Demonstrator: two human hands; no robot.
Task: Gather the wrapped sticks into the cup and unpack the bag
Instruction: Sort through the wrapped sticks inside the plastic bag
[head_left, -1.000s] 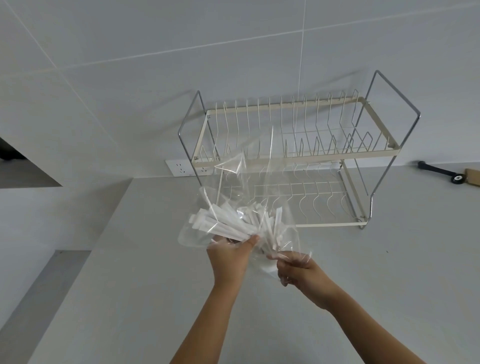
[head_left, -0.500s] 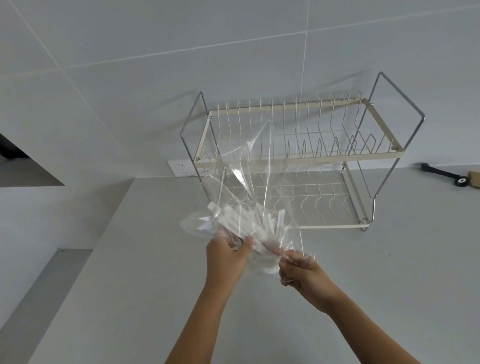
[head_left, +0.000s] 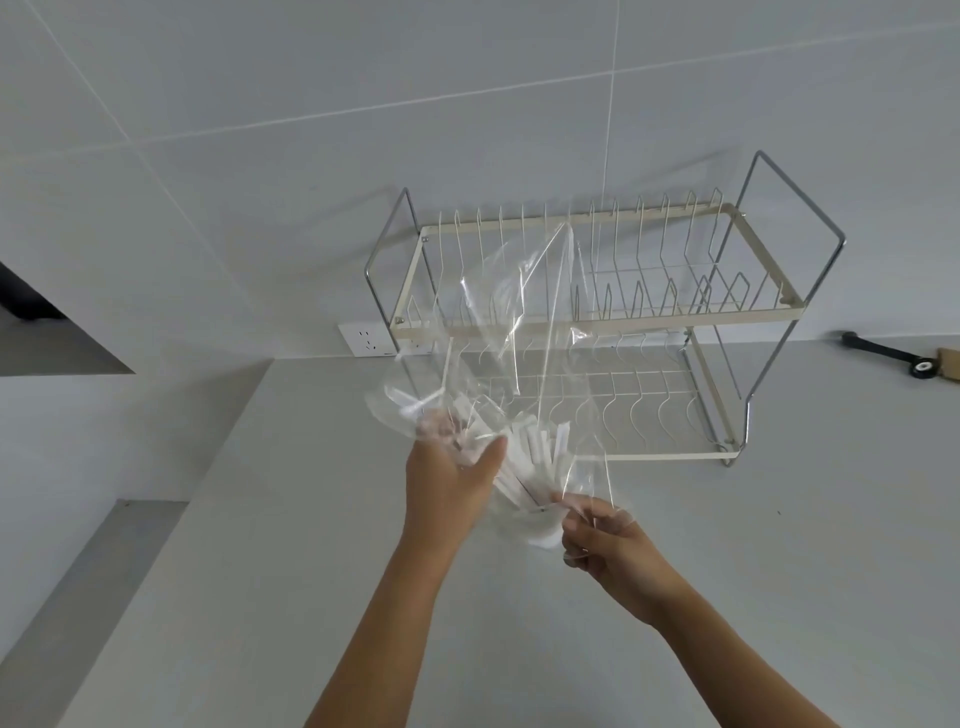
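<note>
Nearest, the right hand (head_left: 602, 535) pinches the lower edge of the clear bag (head_left: 524, 332), while the left hand (head_left: 447, 478) is closed around a bunch of white wrapped sticks (head_left: 530, 457) through the film. Below them a white cup (head_left: 540, 530) shows dimly. Sticks look partly gathered; the bag, crinkled and upright, isn't emptied. Beyond stands a dish rack (head_left: 675, 317).

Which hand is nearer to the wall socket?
Left. The left hand is below and a little to the right of the wall socket, gripping the clear bag of wrapped sticks. The right hand is lower and farther right, pinching the bag's bottom end.
</note>
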